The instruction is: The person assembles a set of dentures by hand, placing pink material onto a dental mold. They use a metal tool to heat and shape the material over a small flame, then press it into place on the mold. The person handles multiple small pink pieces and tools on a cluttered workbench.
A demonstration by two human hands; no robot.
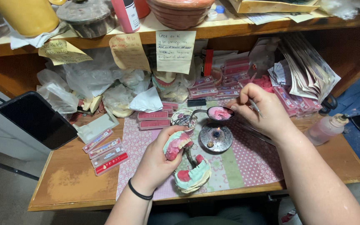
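spoon (217,113) above burner (216,137), phone (36,119) far left

You've got pink wax on a pale green dental model (188,166), a pink dotted, green-striped cloth (246,162), red tooth cards (105,152) lower left.

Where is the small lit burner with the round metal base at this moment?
In the head view, the small lit burner stands mid-desk on the patterned pink cloth, directly below the metal spoon of pink wax, between the left hand and right hand.
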